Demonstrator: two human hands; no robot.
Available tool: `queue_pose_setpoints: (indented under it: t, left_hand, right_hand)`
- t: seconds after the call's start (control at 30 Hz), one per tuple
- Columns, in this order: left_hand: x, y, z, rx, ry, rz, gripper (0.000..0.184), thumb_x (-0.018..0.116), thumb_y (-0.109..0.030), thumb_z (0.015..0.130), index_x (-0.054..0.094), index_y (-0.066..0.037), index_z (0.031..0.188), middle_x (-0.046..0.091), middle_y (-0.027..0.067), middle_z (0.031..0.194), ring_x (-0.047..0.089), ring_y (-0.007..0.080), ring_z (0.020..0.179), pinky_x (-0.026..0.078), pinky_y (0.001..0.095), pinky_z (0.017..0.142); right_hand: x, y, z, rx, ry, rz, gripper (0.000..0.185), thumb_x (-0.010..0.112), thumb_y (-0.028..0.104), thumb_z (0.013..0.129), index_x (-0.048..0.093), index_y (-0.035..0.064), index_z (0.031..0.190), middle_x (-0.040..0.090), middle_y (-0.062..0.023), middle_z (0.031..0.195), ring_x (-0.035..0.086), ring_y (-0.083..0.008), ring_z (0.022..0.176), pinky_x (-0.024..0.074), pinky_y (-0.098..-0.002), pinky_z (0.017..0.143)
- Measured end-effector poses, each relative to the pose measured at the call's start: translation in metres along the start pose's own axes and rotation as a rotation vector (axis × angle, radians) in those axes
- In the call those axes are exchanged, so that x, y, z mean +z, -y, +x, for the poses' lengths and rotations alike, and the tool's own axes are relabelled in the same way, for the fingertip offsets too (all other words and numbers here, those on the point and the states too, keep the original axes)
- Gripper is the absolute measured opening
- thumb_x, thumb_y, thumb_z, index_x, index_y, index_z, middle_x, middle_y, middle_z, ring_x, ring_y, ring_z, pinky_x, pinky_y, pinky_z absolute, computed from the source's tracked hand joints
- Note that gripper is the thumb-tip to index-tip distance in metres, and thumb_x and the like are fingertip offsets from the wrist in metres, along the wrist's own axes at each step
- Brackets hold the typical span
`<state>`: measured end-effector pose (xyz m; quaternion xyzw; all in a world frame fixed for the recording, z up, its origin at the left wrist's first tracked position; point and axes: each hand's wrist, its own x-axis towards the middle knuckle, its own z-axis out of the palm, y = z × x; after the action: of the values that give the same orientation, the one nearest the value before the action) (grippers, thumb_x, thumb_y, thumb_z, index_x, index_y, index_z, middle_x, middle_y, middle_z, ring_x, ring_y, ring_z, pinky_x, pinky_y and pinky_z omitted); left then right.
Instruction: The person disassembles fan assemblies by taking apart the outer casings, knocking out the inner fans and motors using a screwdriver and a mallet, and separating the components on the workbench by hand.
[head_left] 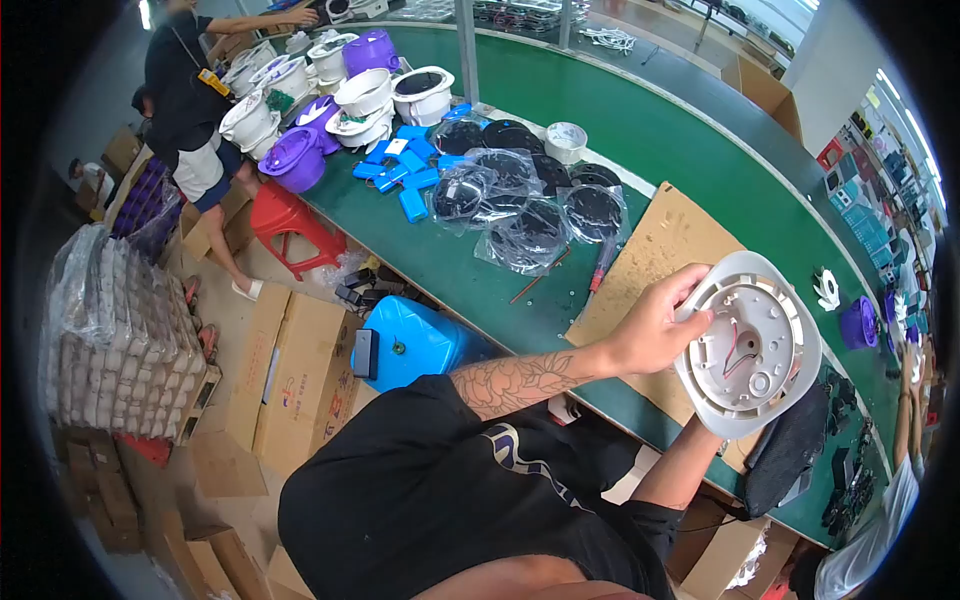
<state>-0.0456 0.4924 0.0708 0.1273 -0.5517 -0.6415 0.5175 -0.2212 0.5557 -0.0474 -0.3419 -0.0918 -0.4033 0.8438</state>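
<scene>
A white plastic base (770, 335), open side up and tilted toward me, is raised over the right part of the bench. Inside its round cavity are posts, ribs and a thin red wire (731, 350). My left hand (660, 318) is closed on the base's left edge, thumb over the rim. Behind the lower edge is my right hand (703, 432); its fingers are hidden by the base. A brown board (650, 270) lies on the bench below. By the board's left edge rests a screwdriver-like tool with a red part (602, 268).
Bagged black discs (535, 235), blue wrapped packs (410, 178) and white and purple housings (362, 95) crowd the green bench (430, 255). A dark cloth item (790, 450) lies right. A red stool (290, 220), blue container (425, 335) and cartons (300, 370) stand left. Other people work nearby.
</scene>
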Motion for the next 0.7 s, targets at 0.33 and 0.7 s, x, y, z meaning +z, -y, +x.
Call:
queue_pose_setpoints:
  t: [0.33,0.7]
  left_hand:
    - [-0.013,0.011,-0.005,-0.052,-0.050,0.010,0.036,0.054,0.004,0.086,0.047,0.002,0.122,0.057,0.0051,0.107,0.054,0.0082,0.099,0.046,0.0258,0.085]
    - [-0.025,0.009,-0.012,-0.059,-0.021,0.122,0.036,0.053,0.002,0.087,0.048,0.003,0.123,0.059,0.0054,0.107,0.054,0.0078,0.098,0.047,0.0252,0.084]
  right_hand:
    - [0.003,-0.001,0.009,0.016,0.081,-0.059,0.076,0.053,0.052,0.084,0.038,0.0008,0.138,0.046,-0.0162,0.137,0.047,-0.0270,0.125,0.0375,-0.0406,0.106]
    - [0.009,-0.010,0.024,0.088,0.234,-0.134,0.078,0.054,0.053,0.083,0.038,0.0005,0.138,0.045,-0.0161,0.137,0.046,-0.0266,0.125,0.0364,-0.0401,0.107]
